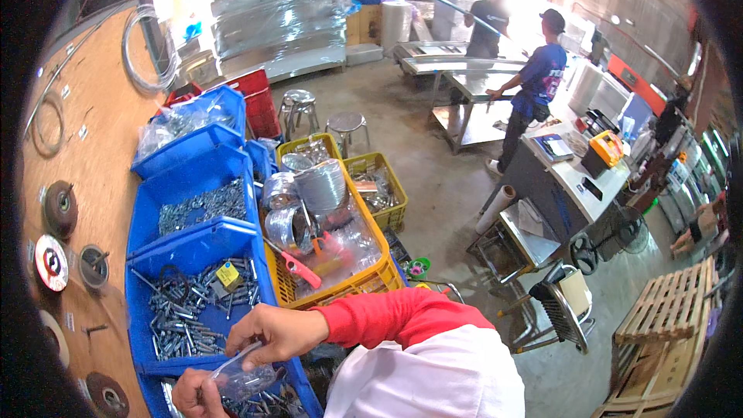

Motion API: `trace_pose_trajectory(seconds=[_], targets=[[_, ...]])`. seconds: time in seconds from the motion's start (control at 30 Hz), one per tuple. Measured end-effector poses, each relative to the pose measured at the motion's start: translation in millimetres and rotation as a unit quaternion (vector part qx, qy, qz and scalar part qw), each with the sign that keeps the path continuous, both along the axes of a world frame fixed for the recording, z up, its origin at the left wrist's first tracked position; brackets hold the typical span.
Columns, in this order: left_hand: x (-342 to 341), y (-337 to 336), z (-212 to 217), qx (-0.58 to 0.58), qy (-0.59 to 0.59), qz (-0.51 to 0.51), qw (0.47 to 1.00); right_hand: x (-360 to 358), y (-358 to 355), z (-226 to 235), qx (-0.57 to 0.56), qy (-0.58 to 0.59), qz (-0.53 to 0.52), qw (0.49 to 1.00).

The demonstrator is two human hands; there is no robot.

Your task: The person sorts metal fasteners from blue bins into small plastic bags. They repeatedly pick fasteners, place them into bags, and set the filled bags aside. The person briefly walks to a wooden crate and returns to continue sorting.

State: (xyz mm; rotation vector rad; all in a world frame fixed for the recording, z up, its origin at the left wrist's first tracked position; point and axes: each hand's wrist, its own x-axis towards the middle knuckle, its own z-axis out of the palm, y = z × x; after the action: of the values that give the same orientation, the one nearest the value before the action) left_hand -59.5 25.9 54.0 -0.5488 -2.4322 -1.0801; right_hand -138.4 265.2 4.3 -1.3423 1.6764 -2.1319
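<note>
A small clear plastic bag (249, 382) is held between my two hands. My right hand (280, 333), at the end of a red sleeve, pinches its upper edge. My left hand (198, 395) grips the bag's left side, with part of the hand cut off by the lower edge of the view. What is inside the bag, if anything, I cannot make out. Just beyond my hands, a blue bin (267, 267) contains many metal anchor bolts (186, 333) and a small box with a yellow label (227, 274). Another blue bin below the bag has more metal pieces.
A blue bin of small fasteners (205, 207) stands farther along the row. Beside it, a yellow crate (381, 259) carries metal rolls and a red-handled tool (300, 269). Grinding discs hang on the wooden board (93, 147) at left. Two people stand at a metal table (484, 85).
</note>
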Motion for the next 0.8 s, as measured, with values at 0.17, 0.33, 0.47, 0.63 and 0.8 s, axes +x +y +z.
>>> trace_pose_trajectory(seconds=[0.17,0.33,0.47,0.63,0.8], targets=[[0,3,6,0.02,-0.027,-0.007,0.999,-9,5,9,0.09,0.067,-0.013,0.994],[14,-9,4,0.176,-0.068,0.063,0.98,-101,26,36,0.207,0.006,-0.116,0.971],[33,-27,-8,0.202,-0.102,0.127,0.966,-243,30,80,0.191,0.179,-0.321,0.91],[68,-4,-6,0.135,-0.234,-0.055,0.961,-372,-9,158,0.182,0.185,-0.487,0.834],[96,61,-3,0.425,-0.258,-0.412,0.764,-254,-44,104,0.069,0.143,-0.193,0.968]])
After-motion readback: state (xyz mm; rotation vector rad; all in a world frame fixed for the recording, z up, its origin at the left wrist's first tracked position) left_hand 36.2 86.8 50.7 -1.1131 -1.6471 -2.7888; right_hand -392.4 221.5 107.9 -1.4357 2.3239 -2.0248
